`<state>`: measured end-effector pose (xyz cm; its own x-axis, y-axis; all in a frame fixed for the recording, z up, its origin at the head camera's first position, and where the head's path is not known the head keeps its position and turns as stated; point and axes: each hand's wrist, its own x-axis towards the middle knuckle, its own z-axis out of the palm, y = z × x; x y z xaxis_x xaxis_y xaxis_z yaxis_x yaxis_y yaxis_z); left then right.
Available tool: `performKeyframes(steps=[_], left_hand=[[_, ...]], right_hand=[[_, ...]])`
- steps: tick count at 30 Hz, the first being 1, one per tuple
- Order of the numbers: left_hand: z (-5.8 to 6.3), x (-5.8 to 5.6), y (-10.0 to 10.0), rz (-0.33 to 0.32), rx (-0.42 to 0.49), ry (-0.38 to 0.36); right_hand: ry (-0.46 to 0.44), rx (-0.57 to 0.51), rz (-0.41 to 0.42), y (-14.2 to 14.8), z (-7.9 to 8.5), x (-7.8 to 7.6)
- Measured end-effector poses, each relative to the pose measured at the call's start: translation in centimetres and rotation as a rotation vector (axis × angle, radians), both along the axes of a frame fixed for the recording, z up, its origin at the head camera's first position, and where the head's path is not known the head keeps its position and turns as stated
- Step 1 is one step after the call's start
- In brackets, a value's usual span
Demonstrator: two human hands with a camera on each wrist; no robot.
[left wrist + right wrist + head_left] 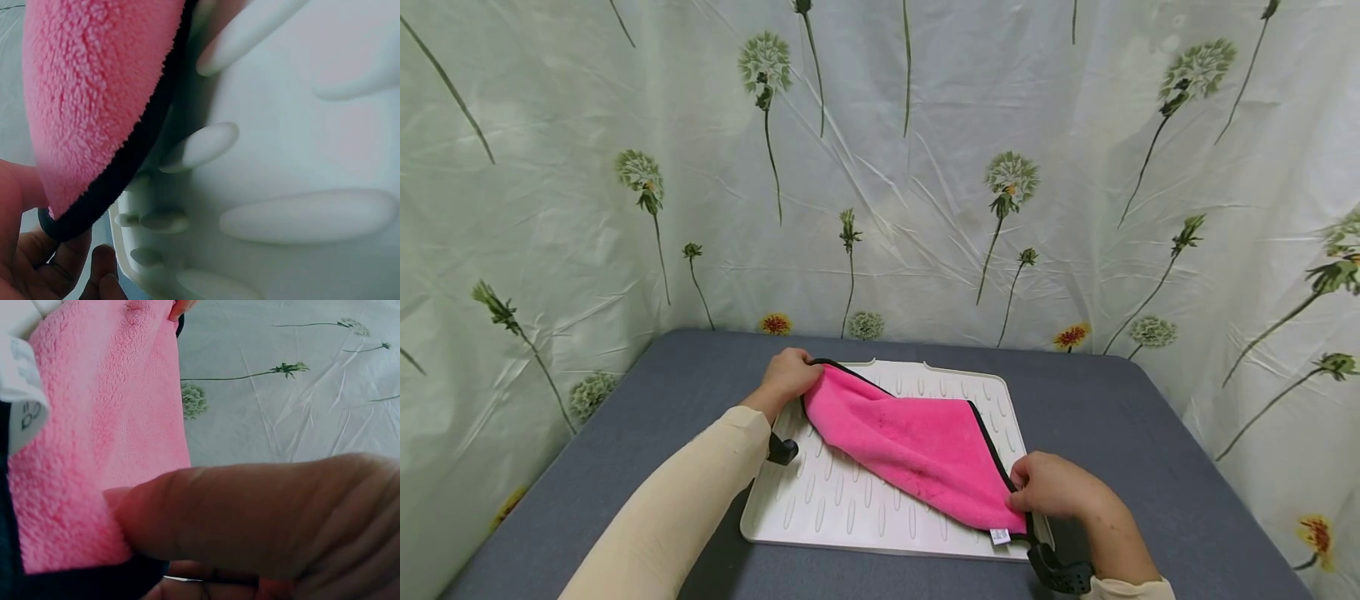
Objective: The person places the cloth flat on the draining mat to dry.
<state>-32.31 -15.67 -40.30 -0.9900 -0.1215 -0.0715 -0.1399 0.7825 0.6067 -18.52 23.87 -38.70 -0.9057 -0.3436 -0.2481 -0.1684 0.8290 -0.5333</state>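
A pink fleecy cloth (910, 442) with black edging stretches diagonally between both hands over a white ridged tray (820, 517). My left hand (790, 375) pinches one corner near the tray's far left; in the left wrist view that cloth corner (94, 125) is raised above the ridges. At the near right, my right hand (1060, 487) pinches the other end by its black edge. A small white label (1000, 536) hangs from the cloth close to that hand. In the right wrist view the right thumb (187, 512) presses on the pink pile.
The tray lies on a table with a dark grey-blue cover (1090, 408). Behind and at both sides hangs a pale curtain (925, 250) printed with dandelions. Black straps with small devices, such as the right one (1060, 571), sit at both wrists.
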Motion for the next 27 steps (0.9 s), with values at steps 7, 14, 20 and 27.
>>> performKeyframes(steps=[7,14,20,27], left_hand=[[-0.05,0.03,-0.03,0.021,-0.021,-0.001],[-0.02,-0.09,0.1,0.042,-0.03,-0.007],[-0.16,-0.02,0.07,0.016,-0.036,-0.027],[-0.58,0.58,-0.4,-0.059,-0.017,-0.047]], right_hand=[[-0.038,-0.038,0.02,0.05,-0.12,0.1],[-0.043,-0.035,0.041,0.01,0.05,0.28],[-0.048,-0.036,0.039,-0.13,0.12,0.24],[0.002,-0.002,-0.025,-0.37,-0.16,-0.03]])
